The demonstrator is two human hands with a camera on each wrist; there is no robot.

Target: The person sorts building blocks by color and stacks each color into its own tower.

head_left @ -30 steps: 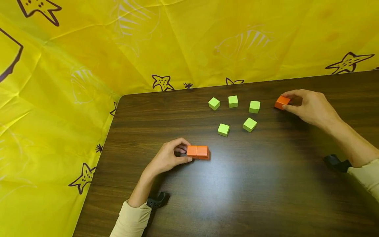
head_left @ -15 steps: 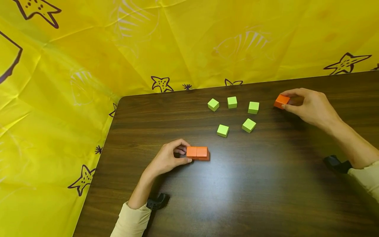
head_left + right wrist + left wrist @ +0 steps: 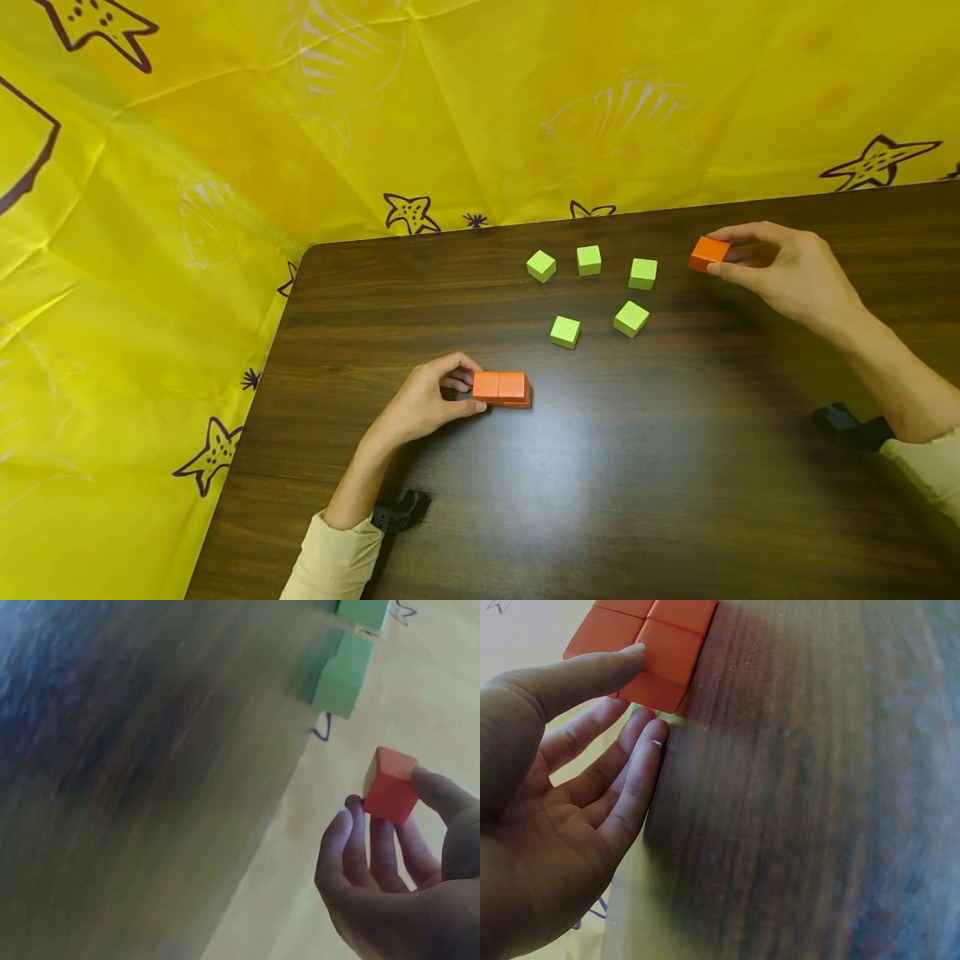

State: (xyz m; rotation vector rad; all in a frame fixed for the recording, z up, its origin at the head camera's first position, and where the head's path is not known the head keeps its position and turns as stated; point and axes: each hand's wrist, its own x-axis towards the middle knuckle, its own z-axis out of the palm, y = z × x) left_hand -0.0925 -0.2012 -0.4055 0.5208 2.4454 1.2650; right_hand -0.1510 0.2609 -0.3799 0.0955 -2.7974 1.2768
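Near the table's middle, orange blocks [image 3: 500, 387] stand together in two layers, two side by side on top. My left hand [image 3: 423, 402] holds their left end, thumb on the near side and fingers behind. In the left wrist view the thumb lies against the front of the orange blocks [image 3: 669, 654], with the lower fingers loosely bent near the table. At the far right my right hand [image 3: 806, 271] pinches a single orange cube [image 3: 708, 252] between thumb and fingertips. The right wrist view shows this orange cube [image 3: 391, 786] tilted, against the yellow cloth behind.
Several green cubes lie spread between the hands, among them a front one [image 3: 565, 332] close behind the orange blocks and a right one [image 3: 642, 273] nearest the right hand. A yellow patterned cloth [image 3: 480, 108] rises along the back and left edges of the dark wooden table [image 3: 637, 500].
The right hand has moved slightly left with its orange cube, which is a little turned. The left hand stays on the orange blocks, and the green cubes lie as before.
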